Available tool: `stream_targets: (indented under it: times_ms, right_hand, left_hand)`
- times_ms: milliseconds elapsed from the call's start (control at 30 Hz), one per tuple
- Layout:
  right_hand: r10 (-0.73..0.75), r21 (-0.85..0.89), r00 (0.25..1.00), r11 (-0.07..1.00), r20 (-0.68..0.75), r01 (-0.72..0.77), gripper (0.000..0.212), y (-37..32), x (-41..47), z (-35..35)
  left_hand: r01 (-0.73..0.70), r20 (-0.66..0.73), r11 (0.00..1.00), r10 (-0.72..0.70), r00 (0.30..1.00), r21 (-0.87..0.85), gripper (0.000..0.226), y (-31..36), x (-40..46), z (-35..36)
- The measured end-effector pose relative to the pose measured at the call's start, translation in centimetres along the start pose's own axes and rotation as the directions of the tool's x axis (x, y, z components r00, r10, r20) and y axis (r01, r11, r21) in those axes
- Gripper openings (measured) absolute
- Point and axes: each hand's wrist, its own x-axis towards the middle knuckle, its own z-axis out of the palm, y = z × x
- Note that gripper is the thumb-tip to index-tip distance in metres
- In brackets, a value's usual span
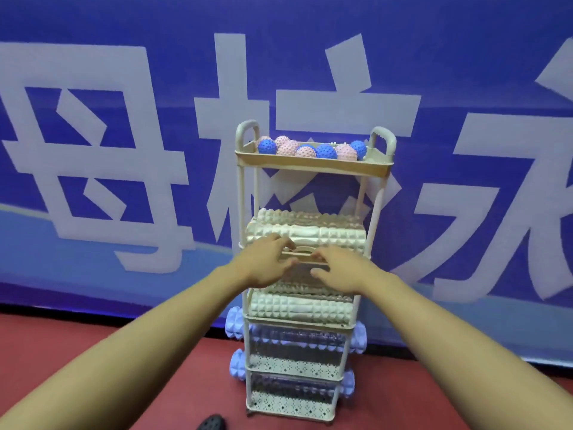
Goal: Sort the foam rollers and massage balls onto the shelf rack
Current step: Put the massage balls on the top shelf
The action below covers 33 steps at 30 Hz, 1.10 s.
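A tall cream shelf rack (376,193) stands against the blue banner. Its top tray holds several spiky massage balls, blue (267,146) and pink (287,148). Cream foam rollers (325,235) lie on the second tier, and another cream roller (299,308) lies on the third. Lilac rollers (234,322) fill the two lowest tiers, their ends sticking out at the sides. My left hand (263,263) and my right hand (339,270) both rest at the front rim of the second tier, fingers spread over the rim, holding no roller or ball.
A blue banner (124,150) with large white characters hangs right behind the rack. The floor (93,330) is red. A dark shoe tip (212,423) shows at the bottom edge.
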Motion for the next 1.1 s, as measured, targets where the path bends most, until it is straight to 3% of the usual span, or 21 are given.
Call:
stream_targets:
  times_ms: [100,200,300,400,600,733,900,1100]
  right_hand:
    - [0.057,0.014,0.982,0.998,0.180,-0.060,0.053,0.0,-1.3,4.9]
    - [0.101,0.034,0.943,0.992,0.316,-0.118,0.046,0.3,-2.7,10.2]
    - [0.120,0.035,0.868,0.987,0.482,-0.156,0.046,0.9,-4.7,15.5]
    - [0.142,0.010,0.777,0.982,0.613,-0.187,0.048,2.1,-6.2,20.8]
    - [0.125,0.018,0.619,0.976,0.775,-0.219,0.048,5.1,-7.9,29.8]
    - [0.100,0.038,0.497,0.965,0.862,-0.260,0.061,7.6,-8.4,36.5]
    - [0.165,0.046,0.459,0.909,0.873,-0.414,0.080,10.8,-8.3,45.8]
    - [0.161,0.130,0.490,0.852,0.857,-0.507,0.073,13.6,-6.8,57.4]
  left_hand:
    - [0.056,0.165,0.996,-0.045,0.985,-0.063,0.049,-0.1,-1.9,4.8]
    - [0.119,0.374,0.990,-0.081,0.924,-0.078,0.050,-0.2,-4.1,9.8]
    - [0.168,0.607,0.985,-0.115,0.786,-0.031,0.049,-1.0,-6.2,15.7]
    - [0.190,0.747,0.981,-0.149,0.648,0.030,0.047,-1.9,-8.4,21.1]
    - [0.263,0.839,0.963,-0.186,0.511,0.054,0.051,-4.3,-10.1,30.2]
    - [0.297,0.879,0.953,-0.184,0.440,0.051,0.049,-6.0,-10.5,36.5]
    - [0.365,0.925,0.927,-0.214,0.315,0.090,0.052,-8.6,-11.5,45.8]
    - [0.448,0.936,0.892,-0.200,0.290,0.052,0.040,-12.2,-13.0,55.9]
